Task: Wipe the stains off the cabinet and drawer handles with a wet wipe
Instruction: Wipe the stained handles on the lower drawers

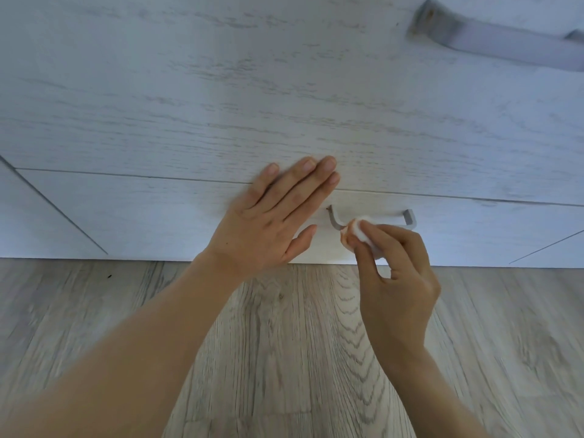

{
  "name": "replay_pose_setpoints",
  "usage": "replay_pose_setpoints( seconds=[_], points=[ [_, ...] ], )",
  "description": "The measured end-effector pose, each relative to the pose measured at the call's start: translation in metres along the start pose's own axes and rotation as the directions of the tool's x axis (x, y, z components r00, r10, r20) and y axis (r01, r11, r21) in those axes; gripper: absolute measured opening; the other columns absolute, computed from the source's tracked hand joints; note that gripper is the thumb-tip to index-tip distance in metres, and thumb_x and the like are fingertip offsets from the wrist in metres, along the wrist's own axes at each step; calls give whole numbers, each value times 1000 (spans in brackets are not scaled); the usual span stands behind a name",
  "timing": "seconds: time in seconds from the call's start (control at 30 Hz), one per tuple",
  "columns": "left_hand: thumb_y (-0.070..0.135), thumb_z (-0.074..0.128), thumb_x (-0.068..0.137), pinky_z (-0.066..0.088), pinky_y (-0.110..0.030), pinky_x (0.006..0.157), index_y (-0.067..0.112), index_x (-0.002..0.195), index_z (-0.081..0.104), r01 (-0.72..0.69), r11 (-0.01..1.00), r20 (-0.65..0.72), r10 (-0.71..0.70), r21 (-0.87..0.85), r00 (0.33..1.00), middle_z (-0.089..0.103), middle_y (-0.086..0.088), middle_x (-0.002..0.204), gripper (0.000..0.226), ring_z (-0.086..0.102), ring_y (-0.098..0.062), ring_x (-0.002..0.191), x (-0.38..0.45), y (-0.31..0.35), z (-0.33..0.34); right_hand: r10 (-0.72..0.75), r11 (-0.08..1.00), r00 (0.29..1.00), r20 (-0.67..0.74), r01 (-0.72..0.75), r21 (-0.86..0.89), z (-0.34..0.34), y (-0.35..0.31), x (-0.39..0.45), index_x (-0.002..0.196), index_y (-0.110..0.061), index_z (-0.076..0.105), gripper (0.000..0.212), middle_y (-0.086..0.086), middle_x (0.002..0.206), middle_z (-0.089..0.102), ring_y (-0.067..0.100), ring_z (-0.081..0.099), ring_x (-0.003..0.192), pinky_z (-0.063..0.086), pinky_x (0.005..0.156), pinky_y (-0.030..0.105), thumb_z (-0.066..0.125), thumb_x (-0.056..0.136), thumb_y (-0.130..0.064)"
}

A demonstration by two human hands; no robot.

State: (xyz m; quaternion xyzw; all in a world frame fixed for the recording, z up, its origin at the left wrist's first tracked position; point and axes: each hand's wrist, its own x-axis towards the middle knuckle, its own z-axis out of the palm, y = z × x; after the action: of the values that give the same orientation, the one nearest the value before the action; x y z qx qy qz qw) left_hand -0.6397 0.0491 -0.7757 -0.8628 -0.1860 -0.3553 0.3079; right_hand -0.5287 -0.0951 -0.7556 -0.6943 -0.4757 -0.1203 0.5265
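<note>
A grey drawer handle (392, 215) sits on the lowest white drawer front (158, 210), just above the floor. My right hand (395, 273) pinches a bunched white wet wipe (358, 230), which shows an orange-brown smear, and presses it against the handle's left part. A small dark speck sits at the handle's left mount. My left hand (278, 216) lies flat with fingers spread on the drawer front, just left of the handle. A second, larger grey handle (502, 39) shows on the upper drawer at top right, with a brownish spot near its left end.
White wood-grain drawer fronts (252, 90) fill the upper half. A grey wood-look floor (284, 343) lies below them. Seams of neighbouring cabinet panels run at the far left and far right.
</note>
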Motion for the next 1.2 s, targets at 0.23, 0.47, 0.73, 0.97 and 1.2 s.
replay_pose_setpoints(
  seconds=[0.23, 0.47, 0.73, 0.97, 1.2],
  points=[
    [39, 35, 98, 0, -36, 119, 9, 152, 12, -25, 1000, 0, 25, 15, 1000, -10, -4, 158, 66, -5, -17, 146, -2, -3, 1, -71, 994, 997, -2, 71, -82, 1, 8, 3, 93, -2, 72, 20, -4, 91, 60, 0, 56, 80, 43, 78, 1, 74, 75, 6],
    [24, 41, 94, 6, -36, 119, 6, 150, 23, -46, 999, -52, 45, -20, 998, 15, -3, 155, 62, 8, -19, 144, 1, -6, -3, -62, 998, 994, 93, 64, -15, 12, -1, -7, 92, 0, 73, 17, -1, 90, 63, 3, 60, 83, 46, 81, 5, 74, 75, 3],
    [13, 44, 88, 12, -35, 118, 4, 148, 26, -81, 997, -80, 81, 9, 993, 18, -3, 154, 64, 16, -20, 143, 0, -10, -3, -52, 998, 999, -15, 51, -34, 17, -7, -11, 93, -4, 72, 13, -5, 92, 61, 11, 63, 77, 51, 76, 15, 69, 82, -7],
    [10, 47, 85, 9, -35, 119, 4, 150, 22, -75, 996, -72, 79, 55, 994, 6, -7, 158, 70, 7, -19, 146, -1, -10, -1, -77, 980, 997, -27, 71, -185, 34, -8, 1, 90, -12, 74, 10, 3, 75, 59, 18, 52, 66, 44, 64, 35, 70, 83, -18],
    [9, 46, 84, 8, -35, 119, 5, 150, 21, -72, 996, -76, 75, 52, 994, 5, -6, 158, 71, 9, -19, 146, -1, -10, 0, -157, 908, 988, -8, 141, -395, 37, -15, 12, 85, -17, 76, 5, 4, 69, 55, 20, 50, 60, 39, 57, 35, 73, 82, -20]
  ],
)
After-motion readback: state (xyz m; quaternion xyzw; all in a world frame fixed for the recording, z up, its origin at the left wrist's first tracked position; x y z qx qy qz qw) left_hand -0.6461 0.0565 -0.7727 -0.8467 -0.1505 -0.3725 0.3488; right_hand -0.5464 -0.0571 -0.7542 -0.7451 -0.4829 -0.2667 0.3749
